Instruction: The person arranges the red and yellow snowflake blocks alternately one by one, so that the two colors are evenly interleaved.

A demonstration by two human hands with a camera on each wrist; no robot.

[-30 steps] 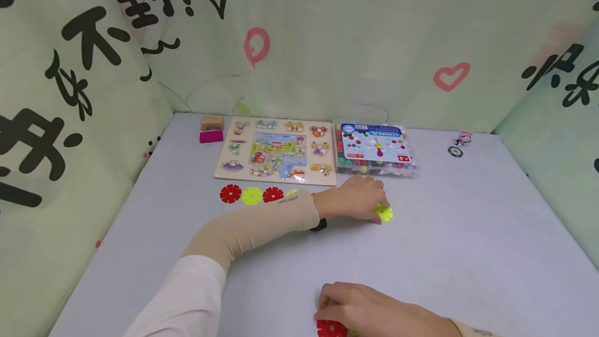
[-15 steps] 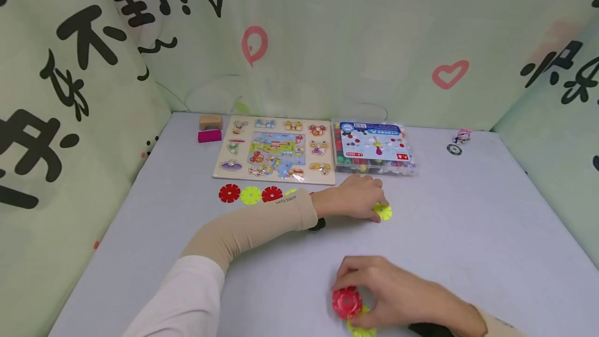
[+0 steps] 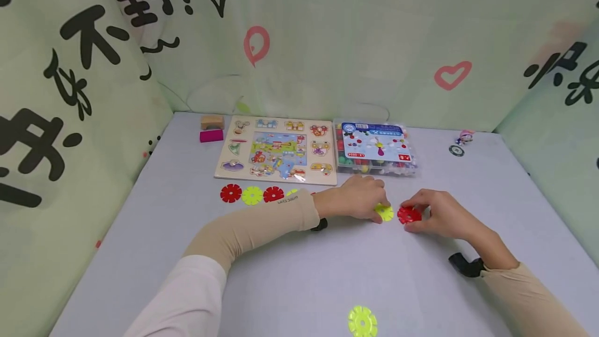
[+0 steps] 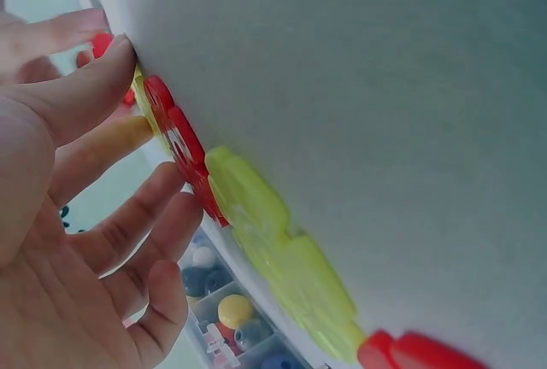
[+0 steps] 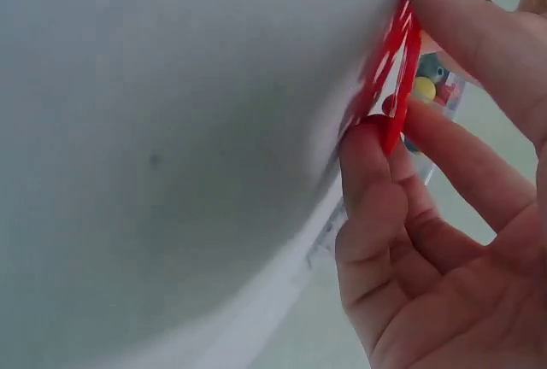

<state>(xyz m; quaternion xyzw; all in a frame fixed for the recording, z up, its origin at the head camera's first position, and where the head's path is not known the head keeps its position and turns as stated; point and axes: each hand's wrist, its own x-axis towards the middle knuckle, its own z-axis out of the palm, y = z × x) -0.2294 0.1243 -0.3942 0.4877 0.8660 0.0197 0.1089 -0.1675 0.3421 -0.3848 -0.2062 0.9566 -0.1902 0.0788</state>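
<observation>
My left hand (image 3: 356, 197) pinches the edge of a yellow snowflake disc (image 3: 386, 213) that lies on the table at the right end of a row. To its right, my right hand (image 3: 442, 216) holds a red snowflake disc (image 3: 408, 215) between thumb and fingers, with a small gap between the two discs. In the right wrist view that red disc (image 5: 395, 66) tilts at the tabletop. Farther left in the row are a red disc (image 3: 231, 193), a yellow disc (image 3: 252, 195) and another red disc (image 3: 273, 194); my left forearm hides part of the row.
A loose yellow disc (image 3: 362, 321) lies at the near edge. Behind the row stand a wooden picture puzzle (image 3: 224, 163) and a clear box of beads (image 3: 376, 170). Two blocks (image 3: 211, 135) sit at back left, a small figurine (image 3: 465, 137) at back right.
My right hand has taken the red disc from the near edge, away from a yellow one, and carried it forward and right beside the row's end. My left hand has stayed in place.
</observation>
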